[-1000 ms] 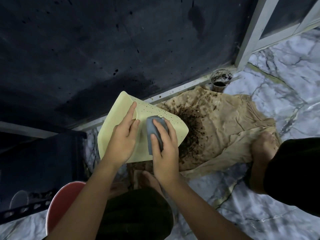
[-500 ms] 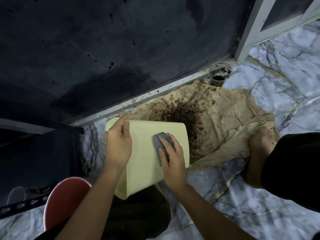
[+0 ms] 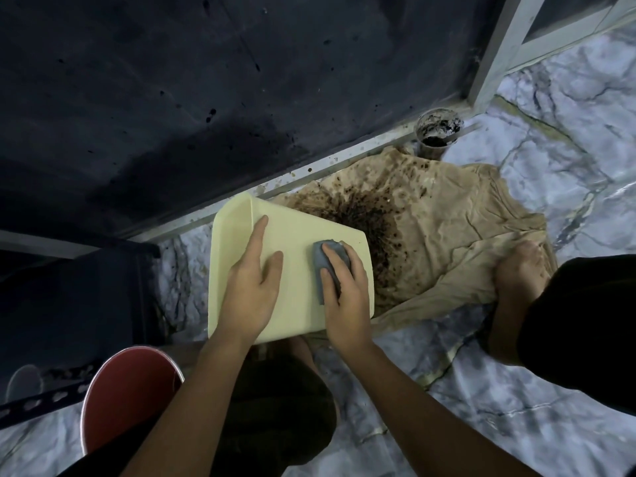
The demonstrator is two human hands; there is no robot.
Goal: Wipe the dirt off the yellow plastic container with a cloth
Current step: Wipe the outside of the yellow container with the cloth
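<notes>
The pale yellow plastic container (image 3: 296,232) lies tilted on its side, low in front of me, with one broad face turned up and its rim to the upper left. That face looks free of specks. My left hand (image 3: 251,284) rests flat on it with the fingers spread, steadying it. My right hand (image 3: 344,290) grips a folded grey-blue cloth (image 3: 321,263) and presses it against the container's right part, near the far edge. The container's underside and inside are hidden.
A tan sheet (image 3: 454,232) with a dark dirt stain covers the marble floor (image 3: 481,425) behind the container; my bare foot (image 3: 519,266) stands on its right edge. A dirt-filled cup (image 3: 438,129) sits by the dark wall. A red round object (image 3: 127,394) is at lower left.
The container has been turned from its speckled face to a clean one and now tilts differently. My left hand moved from its edge onto the face. The cloth stays pressed on the right part.
</notes>
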